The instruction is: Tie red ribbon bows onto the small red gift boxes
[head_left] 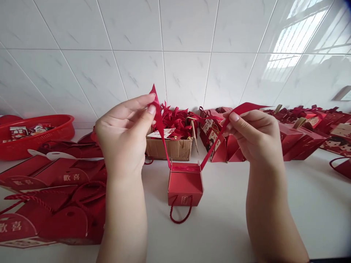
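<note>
A small red gift box (pixel 185 182) stands on the white table, with a twisted cord handle (pixel 181 221) hanging down its near side. A red ribbon (pixel 163 140) runs across the top of the box, and its two ends rise up to my hands in a V. Between thumb and fingers, my left hand (pixel 128 128) pinches one end, the pointed tip sticking up above the fingers. The other end is pinched by my right hand (pixel 249 131), its tail lying over the fingers toward the right. Both hands are raised above the box, apart from it.
Behind the gift box, a cardboard carton (pixel 171 149) holds many red ribbons (pixel 178 124) and a white card. Red boxes (pixel 293 142) crowd the back right. Flat red boxes (pixel 65 215) with cords lie at left, near a red plastic basin (pixel 61 129) with packets. White tiled wall (pixel 186 25) rises behind.
</note>
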Motion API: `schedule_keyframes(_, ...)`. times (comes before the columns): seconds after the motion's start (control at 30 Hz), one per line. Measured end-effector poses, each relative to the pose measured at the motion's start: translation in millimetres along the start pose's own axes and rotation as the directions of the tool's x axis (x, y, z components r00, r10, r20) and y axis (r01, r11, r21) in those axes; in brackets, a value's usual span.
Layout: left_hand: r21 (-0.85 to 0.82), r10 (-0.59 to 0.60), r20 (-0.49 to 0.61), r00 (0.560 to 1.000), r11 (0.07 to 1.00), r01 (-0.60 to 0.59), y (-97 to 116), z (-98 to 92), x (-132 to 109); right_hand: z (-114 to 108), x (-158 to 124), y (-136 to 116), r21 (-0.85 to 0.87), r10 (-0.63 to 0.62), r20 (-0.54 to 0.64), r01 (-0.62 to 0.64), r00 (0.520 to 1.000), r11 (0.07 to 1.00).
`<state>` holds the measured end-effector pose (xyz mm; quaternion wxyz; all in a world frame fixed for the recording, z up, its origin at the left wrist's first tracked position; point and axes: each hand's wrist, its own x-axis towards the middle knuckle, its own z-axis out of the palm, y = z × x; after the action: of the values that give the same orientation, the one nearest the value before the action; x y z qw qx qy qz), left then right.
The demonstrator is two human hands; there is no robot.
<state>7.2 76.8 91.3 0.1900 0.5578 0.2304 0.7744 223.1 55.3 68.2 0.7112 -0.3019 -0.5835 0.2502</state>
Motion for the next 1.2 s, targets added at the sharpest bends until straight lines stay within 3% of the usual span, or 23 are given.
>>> schedule_keyframes(0.4,0.073,0.005,0.067,0.998,0.997,-0.010,-10.7,-0.5,-3.8,0.1,0.8,-3.9,-0.058,0.010,-0.039,-0.012,0.999,0.998)
schedule_keyframes(0.7,0.017,-0.096,0.117,0.988,0.995,0.094,-11.7,3.9,-5.8,5.7,0.3,-6.3,-0.178,0.023,-0.081,-0.037,0.996,0.983)
schedule_keyframes(0.87,-0.038,-0.155,0.140,0.978,0.986,0.162,-10.5,2.8,-3.2,9.4,-1.1,-8.7,-0.109,0.050,-0.060,-0.056,0.997,0.992)
schedule_keyframes(1.0,-0.015,-0.153,0.145,0.977,0.988,0.157,-10.7,0.8,-1.5,8.4,-0.5,-4.3,-0.117,-0.001,-0.055,-0.005,0.998,0.993)
schedule_keyframes(1.2,-0.001,-0.140,0.153,0.978,0.990,0.142,-10.6,-1.1,-0.8,8.3,-0.6,-3.0,-0.120,0.017,-0.046,-0.022,0.999,0.993)
